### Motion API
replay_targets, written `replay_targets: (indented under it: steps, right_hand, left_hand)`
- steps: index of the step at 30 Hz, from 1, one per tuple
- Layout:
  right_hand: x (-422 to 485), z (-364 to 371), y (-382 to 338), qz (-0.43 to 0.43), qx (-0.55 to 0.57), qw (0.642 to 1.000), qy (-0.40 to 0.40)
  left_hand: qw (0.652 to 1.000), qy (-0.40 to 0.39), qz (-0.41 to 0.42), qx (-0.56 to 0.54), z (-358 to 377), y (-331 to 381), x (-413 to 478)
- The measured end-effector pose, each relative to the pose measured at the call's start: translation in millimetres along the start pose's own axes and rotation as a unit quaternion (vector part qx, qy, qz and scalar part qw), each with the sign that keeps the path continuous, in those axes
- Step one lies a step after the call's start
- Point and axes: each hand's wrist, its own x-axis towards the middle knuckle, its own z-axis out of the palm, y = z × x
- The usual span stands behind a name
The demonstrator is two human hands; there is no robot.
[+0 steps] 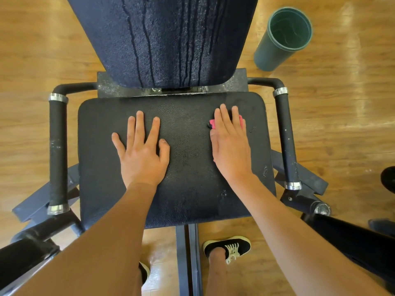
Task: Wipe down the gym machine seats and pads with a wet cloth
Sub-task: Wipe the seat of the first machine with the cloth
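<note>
The right grip (229,146), a bare hand, lies flat with its fingers straight and close together, pressing a pink cloth (242,121) onto the black seat (188,178). It is not clamped on anything; the palm and fingers simply bear down. Only 2 small edges of the cloth show, 1 by the index finger and 1 past the little finger; the rest is hidden under the hand. The cloth sits on the right rear part of the seat, near the back edge.

The left grip (142,152) is also apart, fingers spread wide and straight, palm resting on the seat's left middle, holding nothing. The 2 hands are well apart, with bare seat between them.

Behind the seat rises the dark back pad (166,39), tilted away, with several thin wet streaks running down its face. A padded handle stands on each side of the seat: the left handle (57,154) and the right handle (286,142), each with metal rings at its ends.

A metal beam (188,259) runs out from under the front of the seat. To its right a black shoe (228,246) with pale laces stands on the wooden floor (342,124). A dark green bin (282,39) stands on the floor to the right of the back pad.
</note>
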Motion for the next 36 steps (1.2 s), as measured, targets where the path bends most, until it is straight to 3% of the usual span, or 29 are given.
replay_targets:
  steps: [6, 14, 22, 32, 36]
  right_hand:
    - [27.5, -3.3, -2.2, 0.015, 0.015, 1.0, 0.009]
    - [-30.9, 0.2, -2.4, -0.003, -0.003, 1.0, 0.0]
    - [7.2, 2.1, -5.8, 0.017, 0.01, 1.0, 0.007]
    - [-109.9, 7.7, -9.8, -0.018, 0.0, 0.999, -0.038]
    - [-68.4, 5.3, -13.6, -0.003, 0.012, 1.0, -0.026]
  left_hand:
    - [1.0, 0.001, -0.001, 0.005, 0.7, 0.4, 0.2]
    - [1.0, -0.002, -0.005, 0.004, -0.9, 0.9, 0.0]
    - [1.0, -0.002, -0.004, 0.003, -0.7, 1.2, 0.0]
    - [1.0, 0.0, -0.002, -0.003, -1.3, 0.7, 0.2]
    - [1.0, -0.002, 0.0, 0.001, -0.6, 0.2, -0.2]
